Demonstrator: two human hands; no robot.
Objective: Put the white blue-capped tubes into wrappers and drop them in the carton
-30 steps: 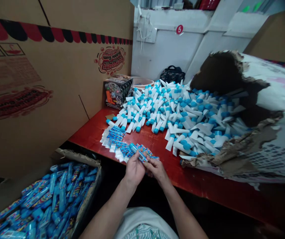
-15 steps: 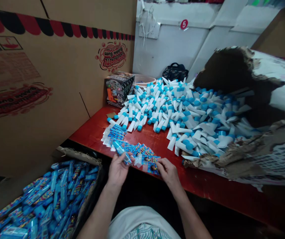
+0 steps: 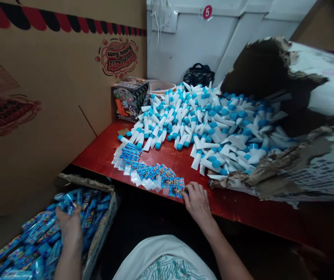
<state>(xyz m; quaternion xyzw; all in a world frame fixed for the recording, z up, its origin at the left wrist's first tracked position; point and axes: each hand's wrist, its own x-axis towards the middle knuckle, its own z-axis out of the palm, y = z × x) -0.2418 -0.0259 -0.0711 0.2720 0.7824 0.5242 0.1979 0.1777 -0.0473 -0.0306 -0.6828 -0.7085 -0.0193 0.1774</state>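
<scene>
My left hand is low over the torn-open carton, thumb and fingers apart among the blue wrapped tubes heaped inside. Whether a fingertip still touches a tube there is hard to see. On the red table, my right hand has its fingers curled, thumb and forefinger closed at the right edge of a blue printed plastic sleeve. That sleeve ends a fanned row of overlapping sleeves with clear ends, which curves away to the left.
White tubes with blue caps form a large pile behind the sleeves, spilling from a ripped carton at right. A toy box, a pink basin and a dark bag stand behind. A tall cardboard box walls the left side.
My left hand has moved from above the sleeves down to the carton at left, and the wrapped tube has left its grasp. My right hand stays by the row's end. The view shifted slightly.
</scene>
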